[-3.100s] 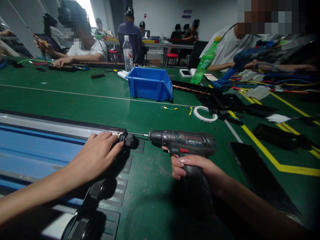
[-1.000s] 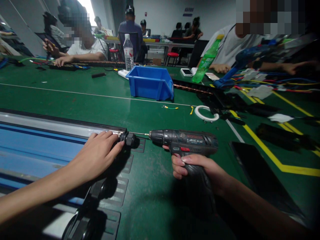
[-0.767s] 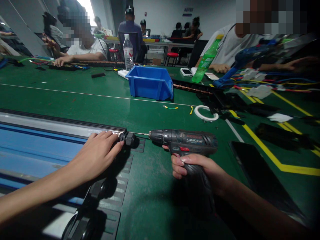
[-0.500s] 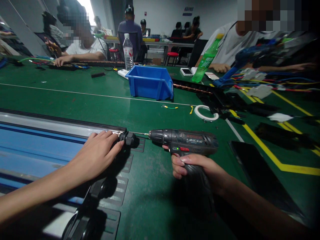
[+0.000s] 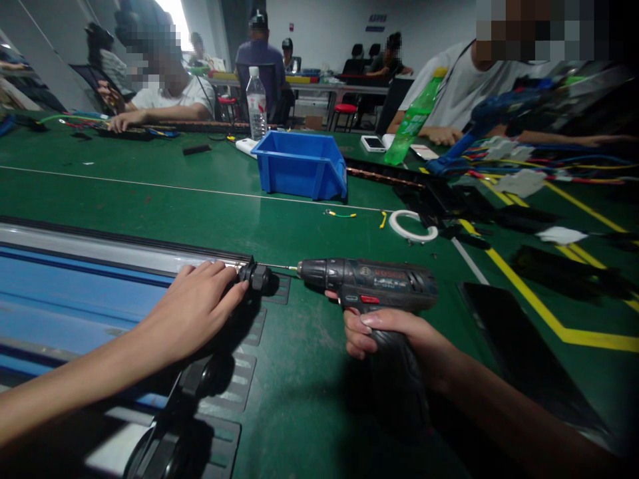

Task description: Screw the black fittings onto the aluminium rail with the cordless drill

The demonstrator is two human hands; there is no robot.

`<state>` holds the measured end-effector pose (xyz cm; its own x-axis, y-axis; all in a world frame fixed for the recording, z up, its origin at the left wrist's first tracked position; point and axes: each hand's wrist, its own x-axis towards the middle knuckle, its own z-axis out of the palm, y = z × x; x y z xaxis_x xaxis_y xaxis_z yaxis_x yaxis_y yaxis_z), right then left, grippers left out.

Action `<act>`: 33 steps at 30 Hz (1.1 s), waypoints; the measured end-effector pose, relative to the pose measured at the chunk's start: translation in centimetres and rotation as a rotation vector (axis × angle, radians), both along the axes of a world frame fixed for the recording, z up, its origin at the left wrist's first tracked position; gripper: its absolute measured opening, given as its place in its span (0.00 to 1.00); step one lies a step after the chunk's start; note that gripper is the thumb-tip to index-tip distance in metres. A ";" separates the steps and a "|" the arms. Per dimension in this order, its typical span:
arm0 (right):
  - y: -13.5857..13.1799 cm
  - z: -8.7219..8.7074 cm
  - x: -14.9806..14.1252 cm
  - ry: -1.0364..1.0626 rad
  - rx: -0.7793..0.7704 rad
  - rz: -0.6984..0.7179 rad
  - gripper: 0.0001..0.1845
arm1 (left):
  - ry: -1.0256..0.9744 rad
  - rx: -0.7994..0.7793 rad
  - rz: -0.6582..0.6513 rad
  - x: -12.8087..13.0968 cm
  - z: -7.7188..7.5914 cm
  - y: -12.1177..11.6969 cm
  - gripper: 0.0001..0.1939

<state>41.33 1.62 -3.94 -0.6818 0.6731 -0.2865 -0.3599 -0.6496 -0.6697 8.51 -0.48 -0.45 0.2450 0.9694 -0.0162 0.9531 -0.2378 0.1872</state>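
Note:
My right hand [image 5: 382, 332] is wrapped around the handle of a black cordless drill [image 5: 369, 283], index finger at the trigger. Its long thin bit [image 5: 279, 267] points left and reaches the end of a long housing [image 5: 100, 293] with blue faces and a silver and black edge. Where the tip meets the housing is too small to make out. My left hand [image 5: 202, 299] grips the housing's end corner, fingers over the edge, thumb beside a black cable gland [image 5: 259, 276]. More black fittings [image 5: 197, 376] and slotted black tabs [image 5: 234, 382] line that end.
Beyond the housing stand a blue bin [image 5: 299, 169], a clear bottle [image 5: 256, 106] and a green bottle [image 5: 414, 120]. A white ring [image 5: 412, 226] and short wires [image 5: 342, 214] lie behind the drill. At right are a dark flat panel [image 5: 524, 352] and bundled cables. Co-workers sit across the table.
The small green light on the drill is lit earlier and dark now. The drill has shifted very slightly right; my left hand looks unmoved.

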 end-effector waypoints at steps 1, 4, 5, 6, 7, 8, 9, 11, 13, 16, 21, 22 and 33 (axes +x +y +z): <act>0.0 0.0 0.0 -0.004 0.000 -0.001 0.20 | -0.003 -0.001 0.000 0.0 0.1 0.0 0.21; 0.0 0.1 -0.1 -0.016 0.006 -0.002 0.20 | -0.009 0.002 0.003 0.1 0.2 0.0 0.21; 0.0 0.1 -0.1 -0.016 0.009 0.001 0.20 | -0.011 0.003 0.005 0.1 0.2 0.0 0.21; 0.0 0.1 -0.1 -0.014 0.013 0.002 0.20 | -0.012 0.002 0.006 0.1 0.2 0.0 0.21; 0.1 0.1 -0.1 -0.012 0.019 0.004 0.19 | -0.014 -0.001 0.008 0.2 0.2 0.0 0.20; 0.1 0.2 -0.1 -0.011 0.022 0.006 0.19 | -0.015 -0.004 0.009 0.1 0.2 0.0 0.20; 0.1 0.2 -0.1 -0.013 0.023 0.006 0.19 | -0.015 -0.005 0.011 0.1 0.2 0.0 0.20; 0.0 0.2 -0.1 -0.018 0.028 0.002 0.19 | -0.011 -0.008 0.012 0.1 0.1 0.1 0.21; 0.0 0.2 -0.1 -0.021 0.038 0.000 0.19 | -0.006 -0.008 0.012 0.1 0.0 0.1 0.21; 0.0 0.3 -0.1 -0.030 0.066 0.006 0.18 | -0.002 -0.008 0.005 0.0 0.0 0.1 0.21; 0.1 0.3 -0.1 -0.053 0.071 0.006 0.19 | -0.008 -0.005 0.007 0.1 0.1 0.0 0.21; 0.1 0.3 -0.1 -0.052 0.066 0.003 0.20 | -0.010 -0.005 0.007 0.1 0.1 0.0 0.21; 0.1 0.1 0.0 -0.041 0.040 -0.001 0.21 | -0.024 -0.005 0.014 0.1 0.0 0.1 0.21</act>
<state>41.31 1.77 -3.80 -0.6692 0.6856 -0.2866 -0.3328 -0.6213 -0.7094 8.59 -0.40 -0.47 0.2316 0.9727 -0.0156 0.9517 -0.2233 0.2108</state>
